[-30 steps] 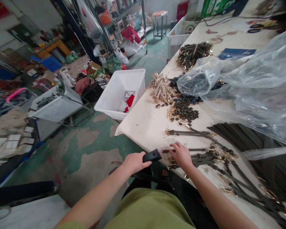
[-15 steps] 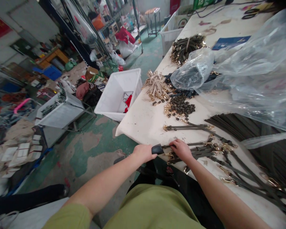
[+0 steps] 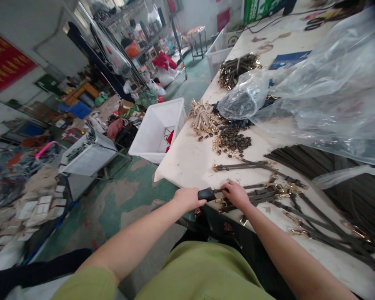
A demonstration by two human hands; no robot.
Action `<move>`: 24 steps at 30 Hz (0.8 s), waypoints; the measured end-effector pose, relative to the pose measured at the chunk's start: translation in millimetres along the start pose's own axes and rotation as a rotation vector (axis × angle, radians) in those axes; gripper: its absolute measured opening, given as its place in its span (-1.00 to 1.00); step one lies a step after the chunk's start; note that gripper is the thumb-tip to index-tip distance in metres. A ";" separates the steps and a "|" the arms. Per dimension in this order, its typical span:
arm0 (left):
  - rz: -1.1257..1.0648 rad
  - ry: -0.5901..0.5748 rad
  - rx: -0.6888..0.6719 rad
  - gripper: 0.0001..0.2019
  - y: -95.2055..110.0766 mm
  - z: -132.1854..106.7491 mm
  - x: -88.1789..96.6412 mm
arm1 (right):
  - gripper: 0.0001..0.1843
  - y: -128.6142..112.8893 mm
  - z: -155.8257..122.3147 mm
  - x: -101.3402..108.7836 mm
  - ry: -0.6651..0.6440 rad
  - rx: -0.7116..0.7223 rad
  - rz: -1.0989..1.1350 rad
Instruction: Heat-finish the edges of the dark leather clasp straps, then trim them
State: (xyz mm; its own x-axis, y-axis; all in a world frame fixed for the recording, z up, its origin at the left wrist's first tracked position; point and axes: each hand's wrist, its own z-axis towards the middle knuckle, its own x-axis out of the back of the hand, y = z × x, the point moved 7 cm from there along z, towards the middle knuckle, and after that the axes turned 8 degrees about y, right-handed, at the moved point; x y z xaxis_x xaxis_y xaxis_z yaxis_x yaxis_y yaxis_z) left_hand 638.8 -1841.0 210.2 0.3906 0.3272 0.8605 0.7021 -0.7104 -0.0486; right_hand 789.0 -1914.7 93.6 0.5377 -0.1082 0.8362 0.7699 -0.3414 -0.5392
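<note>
Scuffed white workbench (image 3: pixel 187 166), left fingers (image 3: pixel 197 203) clamped on black strap tip (image 3: pixel 205 193), right fingers (image 3: pixel 229 187) together on straps (image 3: pixel 256 193)

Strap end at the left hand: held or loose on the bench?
Held. The black strap end sticks out of the left hand, closed around it; the right hand lies on the strap further along.

A white plastic bin (image 3: pixel 150 137) holding a red scrap (image 3: pixel 169 141), worn green-painted floor (image 3: pixel 134 191) below, clear plastic sheeting (image 3: pixel 331 96) at right.
</note>
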 end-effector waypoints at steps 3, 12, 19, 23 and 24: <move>0.007 -0.034 -0.056 -0.53 35.9 17.0 7.3 | -0.75 1.4 -0.7 2.9 0.042 0.007 0.038; 0.143 -0.119 -0.090 -0.55 66.4 37.7 24.3 | -0.70 9.8 1.0 5.4 0.067 -0.060 0.117; 0.125 -0.084 -0.065 -0.51 59.3 36.0 21.4 | -0.73 4.9 3.0 11.2 0.075 -0.048 0.091; 0.036 -0.046 -0.068 -0.48 43.6 33.4 18.7 | -0.75 3.2 -0.3 12.9 0.033 -0.017 -0.007; 0.010 -0.033 -0.055 -0.47 34.8 31.0 18.1 | -0.75 5.4 -2.5 14.1 0.014 -0.010 -0.057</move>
State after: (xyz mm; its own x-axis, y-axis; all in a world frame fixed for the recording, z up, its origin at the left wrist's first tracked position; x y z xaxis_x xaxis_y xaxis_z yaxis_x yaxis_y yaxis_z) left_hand 688.7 -1840.4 208.4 0.4176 0.3391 0.8430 0.6643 -0.7470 -0.0286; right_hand 799.8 -1920.4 102.8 0.4886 -0.1011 0.8666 0.7954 -0.3566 -0.4901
